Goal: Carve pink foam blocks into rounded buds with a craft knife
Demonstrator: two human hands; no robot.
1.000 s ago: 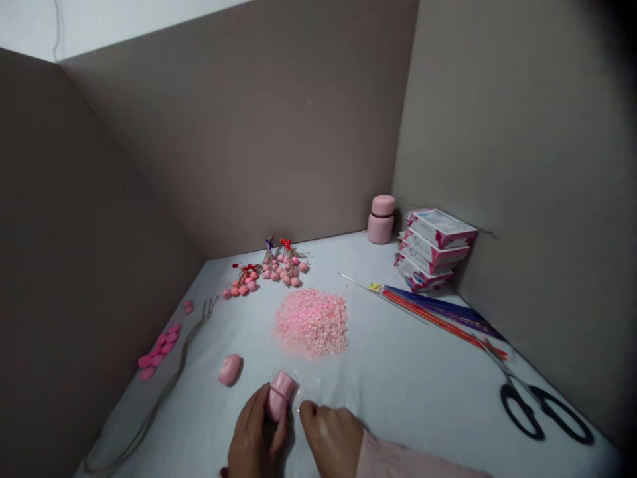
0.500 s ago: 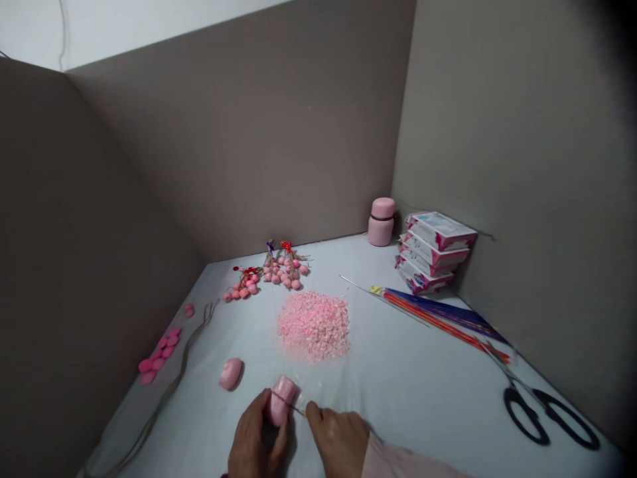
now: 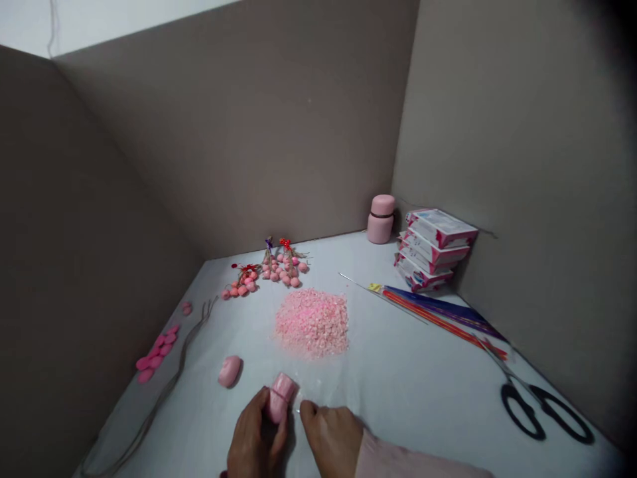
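My left hand (image 3: 255,435) is closed around a pink bar of soap (image 3: 281,397), holding it tilted up on the white tabletop, with a thin line across its face. Close beside it on the right, my right hand (image 3: 331,431) is closed on a thin metal tool (image 3: 297,411). Only the bright tip shows, so its kind cannot be made out. A second pink soap piece (image 3: 229,371) lies to the left of my hands. Beyond them is a heap of pink crumbs (image 3: 313,322).
Bundles of pink balls (image 3: 283,269) lie at the back; pink discs (image 3: 156,355) and twine (image 3: 182,358) at left. A pink flask (image 3: 381,219) and stacked boxes (image 3: 435,249) stand at back right. Coloured sticks (image 3: 432,315) and scissors (image 3: 522,392) lie right. Grey partitions (image 3: 279,133) surround the table.
My right hand has shifted slightly left, toward the soap. The tool's dark line across the soap now shows less, with a bright tip by my right fingers. My left hand keeps its hold.
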